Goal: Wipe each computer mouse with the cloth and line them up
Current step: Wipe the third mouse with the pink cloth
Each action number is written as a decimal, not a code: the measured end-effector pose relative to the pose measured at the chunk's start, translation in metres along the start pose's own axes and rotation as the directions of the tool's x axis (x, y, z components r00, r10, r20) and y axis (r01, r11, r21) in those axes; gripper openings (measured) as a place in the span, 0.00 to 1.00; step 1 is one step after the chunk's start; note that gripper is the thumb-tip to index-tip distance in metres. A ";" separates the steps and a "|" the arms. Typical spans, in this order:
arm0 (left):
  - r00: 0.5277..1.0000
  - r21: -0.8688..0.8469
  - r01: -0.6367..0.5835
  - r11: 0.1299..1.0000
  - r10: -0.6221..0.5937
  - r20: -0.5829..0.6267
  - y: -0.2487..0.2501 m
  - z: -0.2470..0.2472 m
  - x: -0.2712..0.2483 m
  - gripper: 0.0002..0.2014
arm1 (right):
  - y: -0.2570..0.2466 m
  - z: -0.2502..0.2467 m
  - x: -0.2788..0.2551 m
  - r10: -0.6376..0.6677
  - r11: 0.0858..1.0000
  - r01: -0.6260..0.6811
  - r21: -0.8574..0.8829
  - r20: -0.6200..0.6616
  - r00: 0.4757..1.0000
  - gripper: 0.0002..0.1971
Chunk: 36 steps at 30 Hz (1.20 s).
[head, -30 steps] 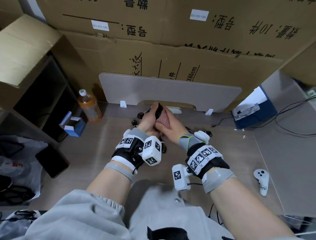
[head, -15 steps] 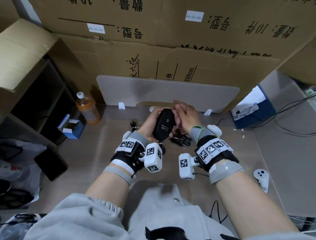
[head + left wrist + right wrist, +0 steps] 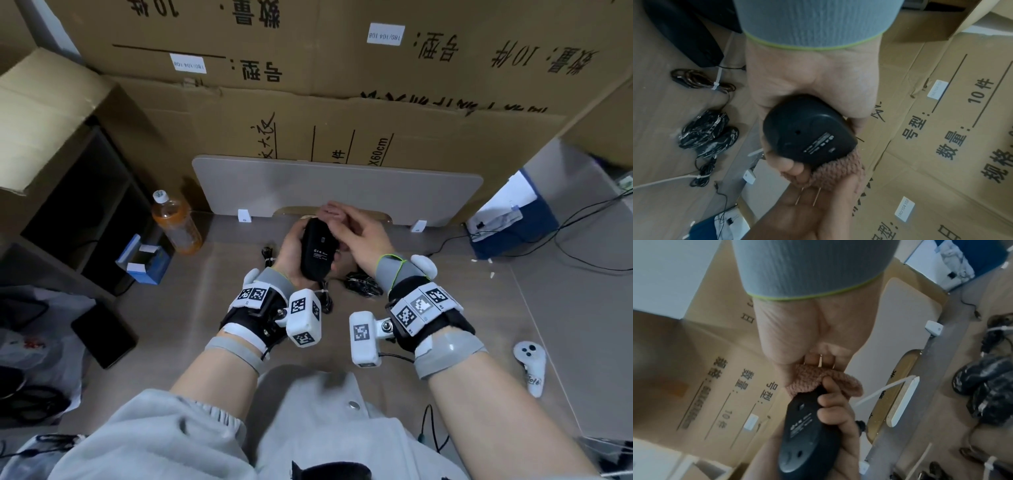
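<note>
My left hand (image 3: 291, 250) grips a black computer mouse (image 3: 317, 251) above the table, its labelled underside turned up toward me. In the left wrist view the mouse (image 3: 807, 131) lies in the palm with fingers curled round its edge. My right hand (image 3: 359, 236) holds a bunched pink cloth (image 3: 838, 172) against the mouse's far end. The right wrist view shows the cloth (image 3: 818, 378) pinched over the tip of the mouse (image 3: 803, 434). Other black mice (image 3: 363, 284) with tied cables lie on the table under my hands.
An orange drink bottle (image 3: 174, 222) and a small blue box (image 3: 144, 260) stand at the left. A grey board (image 3: 335, 185) leans against cardboard boxes behind. A white controller (image 3: 531, 363) lies at the right. A coiled cable (image 3: 694, 79) rests near the mice.
The mouse has been turned so its underside faces up. My right hand with the cloth has shifted from the mouse's body to its far end.
</note>
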<state>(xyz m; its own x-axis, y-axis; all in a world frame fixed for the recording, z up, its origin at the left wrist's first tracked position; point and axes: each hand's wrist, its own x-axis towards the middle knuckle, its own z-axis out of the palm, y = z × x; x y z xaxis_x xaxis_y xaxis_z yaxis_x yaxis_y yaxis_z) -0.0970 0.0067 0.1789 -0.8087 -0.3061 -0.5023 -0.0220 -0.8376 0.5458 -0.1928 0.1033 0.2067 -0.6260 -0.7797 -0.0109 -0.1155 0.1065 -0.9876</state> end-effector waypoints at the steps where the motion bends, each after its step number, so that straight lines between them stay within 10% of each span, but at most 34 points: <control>1: 1.000 -0.004 -0.014 1.000 0.014 -0.012 0.001 -0.001 0.000 0.25 | 0.000 0.001 0.000 0.024 1.000 -0.023 -0.015 0.031 0.999 0.15; 10: 0.992 -0.140 -0.073 0.988 0.057 -0.111 0.017 -0.012 -0.003 0.31 | -0.003 0.012 -0.002 0.063 0.982 -0.042 -0.186 0.108 0.992 0.14; 18: 1.000 -0.110 -0.018 0.994 0.018 0.006 0.017 -0.010 -0.018 0.21 | 0.000 0.001 0.010 -0.028 0.949 -0.050 -0.312 -0.241 0.970 0.12; 24: 0.999 -0.178 0.041 0.983 -0.036 0.030 0.016 -0.014 -0.010 0.31 | 0.000 0.022 0.001 -0.022 0.945 0.015 -0.326 -0.016 1.000 0.07; 31: 0.996 -0.298 -0.081 0.951 0.066 -0.058 0.019 -0.018 -0.004 0.21 | 0.000 0.024 -0.001 -0.089 0.894 0.120 -0.431 0.093 0.992 0.16; 36: 0.986 -0.307 -0.163 0.938 0.143 -0.086 0.030 -0.021 -0.006 0.19 | 0.008 0.021 -0.002 -0.081 0.882 0.068 -0.467 -0.008 0.997 0.13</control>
<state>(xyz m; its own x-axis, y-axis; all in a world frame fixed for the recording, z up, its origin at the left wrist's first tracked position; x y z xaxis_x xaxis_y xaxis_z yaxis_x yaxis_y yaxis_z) -0.0810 -0.0264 0.1845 -0.7499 -0.4603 -0.4752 0.2912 -0.8746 0.3876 -0.1762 0.0928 0.1956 -0.6211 -0.7806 0.0702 -0.5041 0.3293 -0.7984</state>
